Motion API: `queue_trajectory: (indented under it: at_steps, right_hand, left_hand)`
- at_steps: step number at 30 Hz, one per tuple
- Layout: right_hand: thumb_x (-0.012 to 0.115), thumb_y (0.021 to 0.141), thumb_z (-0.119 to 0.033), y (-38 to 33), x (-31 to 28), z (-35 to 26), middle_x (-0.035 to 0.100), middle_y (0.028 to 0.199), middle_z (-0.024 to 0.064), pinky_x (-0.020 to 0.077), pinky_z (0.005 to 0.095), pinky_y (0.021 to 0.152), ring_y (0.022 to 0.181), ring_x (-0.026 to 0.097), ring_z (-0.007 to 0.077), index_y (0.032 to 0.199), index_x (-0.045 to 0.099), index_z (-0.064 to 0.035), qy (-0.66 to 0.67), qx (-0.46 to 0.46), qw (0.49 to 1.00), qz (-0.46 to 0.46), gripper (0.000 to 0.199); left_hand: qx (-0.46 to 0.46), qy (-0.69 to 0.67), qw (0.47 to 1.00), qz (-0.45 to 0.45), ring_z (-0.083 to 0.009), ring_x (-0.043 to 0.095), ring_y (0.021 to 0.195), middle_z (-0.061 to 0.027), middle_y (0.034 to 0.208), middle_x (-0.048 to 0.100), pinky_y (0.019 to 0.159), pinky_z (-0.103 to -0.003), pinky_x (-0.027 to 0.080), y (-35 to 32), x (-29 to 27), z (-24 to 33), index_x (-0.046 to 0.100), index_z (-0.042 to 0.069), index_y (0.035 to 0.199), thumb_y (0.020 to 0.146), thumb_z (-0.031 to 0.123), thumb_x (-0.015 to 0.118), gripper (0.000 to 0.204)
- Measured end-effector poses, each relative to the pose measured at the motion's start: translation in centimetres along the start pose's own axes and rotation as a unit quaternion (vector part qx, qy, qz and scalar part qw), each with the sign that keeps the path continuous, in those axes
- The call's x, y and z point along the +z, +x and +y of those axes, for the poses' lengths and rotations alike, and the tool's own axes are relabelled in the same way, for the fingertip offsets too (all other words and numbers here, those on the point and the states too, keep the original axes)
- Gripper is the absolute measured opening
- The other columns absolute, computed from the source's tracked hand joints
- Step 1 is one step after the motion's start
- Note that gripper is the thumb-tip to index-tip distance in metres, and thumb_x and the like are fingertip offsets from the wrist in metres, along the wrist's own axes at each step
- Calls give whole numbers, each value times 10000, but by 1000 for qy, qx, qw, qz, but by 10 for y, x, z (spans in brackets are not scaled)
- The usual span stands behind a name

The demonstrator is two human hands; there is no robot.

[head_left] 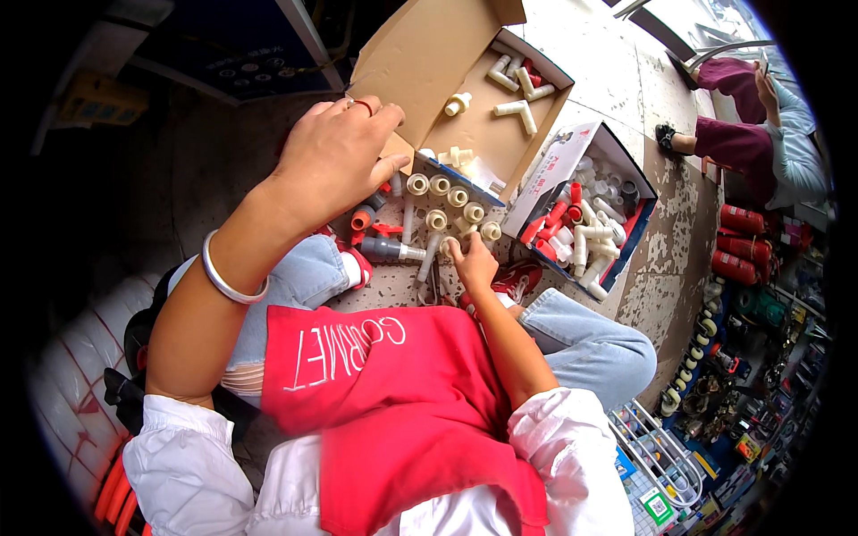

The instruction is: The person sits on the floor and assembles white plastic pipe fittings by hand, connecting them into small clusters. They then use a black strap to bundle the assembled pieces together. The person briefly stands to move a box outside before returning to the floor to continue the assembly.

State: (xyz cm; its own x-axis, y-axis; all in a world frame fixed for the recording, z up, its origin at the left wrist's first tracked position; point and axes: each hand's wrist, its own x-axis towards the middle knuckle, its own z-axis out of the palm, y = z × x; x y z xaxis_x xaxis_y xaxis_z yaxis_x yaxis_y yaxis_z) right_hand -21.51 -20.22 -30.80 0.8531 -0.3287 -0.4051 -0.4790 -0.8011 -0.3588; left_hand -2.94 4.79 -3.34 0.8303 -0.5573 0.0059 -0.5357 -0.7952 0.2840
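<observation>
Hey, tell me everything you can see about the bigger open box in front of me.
The box looks like cardboard, plain brown inside, with blue on its near outer side. Its lid is flipped open to the left. It sits on the floor at a slant, holding a few pale fittings and something red, much of its bottom bare. Your left hand overlaps the lid's near end in this view; whether they touch is unclear.
</observation>
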Motion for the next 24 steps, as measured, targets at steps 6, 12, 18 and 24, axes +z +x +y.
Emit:
queue_trajectory:
  at_steps: [6, 12, 18, 24]
  right_hand:
    - [646, 870, -221, 29, 51, 55, 622, 746, 45, 447, 256, 412, 568, 604, 146, 990, 575, -42, 449, 382, 807, 28, 226]
    - [630, 868, -113, 37, 48, 51, 587, 727, 36, 442, 241, 429, 556, 572, 136, 1009, 557, -54, 580, 438, 686, -9, 169]
    - [660, 875, -182, 10, 38, 41, 635, 704, 40, 476, 257, 504, 565, 594, 124, 932, 624, -37, 397, 142, 898, 124, 160]
    - [668, 830, -310, 1, 15, 0, 690, 783, 45, 500, 383, 639, 718, 663, 250, 927, 648, -175, 81, 76, 986, 124, 168]
  left_hand:
    - [1, -20, 1000, 7, -317, 609, 905, -111, 1008, 629, 831, -402, 474, 6, -5, 7, 596, 53, 1050, 803, 267, 695, 342]
    - [-9, -26, 1000, 2, -317, 611, 896, -111, 997, 625, 818, -400, 480, 7, -2, 4, 594, 56, 1042, 802, 259, 696, 330]
    - [-24, -49, 997, 57, -308, 613, 907, -103, 975, 626, 798, -400, 487, 16, -11, -1, 600, 75, 1041, 828, 272, 666, 297]
    - [-55, -66, 994, 67, -312, 613, 913, -105, 980, 627, 786, -399, 488, 15, -19, 1, 607, 69, 1024, 845, 277, 646, 277]
